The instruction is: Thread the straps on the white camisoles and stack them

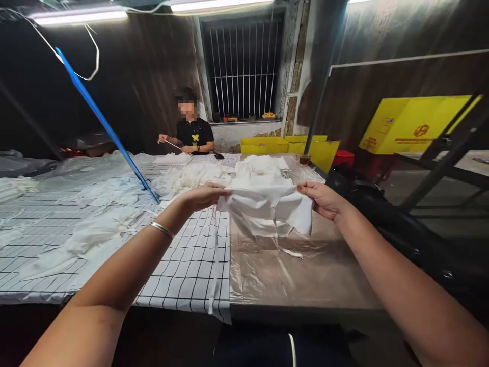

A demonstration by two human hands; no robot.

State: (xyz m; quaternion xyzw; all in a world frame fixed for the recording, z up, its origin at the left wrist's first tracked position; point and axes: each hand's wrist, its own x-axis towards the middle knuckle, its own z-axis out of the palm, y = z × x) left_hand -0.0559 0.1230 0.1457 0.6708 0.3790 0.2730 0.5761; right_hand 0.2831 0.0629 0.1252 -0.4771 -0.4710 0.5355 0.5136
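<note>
Dim walls and a barred window (243, 66) close off the far side of a workroom lit by ceiling tube lamps. Across the middle runs a long desk (305, 275), its left part under a white checked cloth (183, 265), its right part under clear plastic sheet (267, 270). Loose white fabric heaps (95, 224) lie over the cloth, and a neater stack (260, 176) sits further back near the middle. A blue rod (103, 122) slants from the upper left down to the cloth.

Both hands are raised just above the desk's near edge, holding one white cloth piece (267, 209) stretched between them. The left hand (204, 196), a bangle (162, 230) on its wrist, pinches the piece's left edge with closed fingers. The right hand (323, 200) grips the right edge in the same way. A thin strap (280, 242) hangs from the piece down towards the plastic sheet.

At the far end a person (193, 132) in a dark shirt sits with both hands on the desk. Yellow boxes (410, 125) stand to the right, beyond the desk.
</note>
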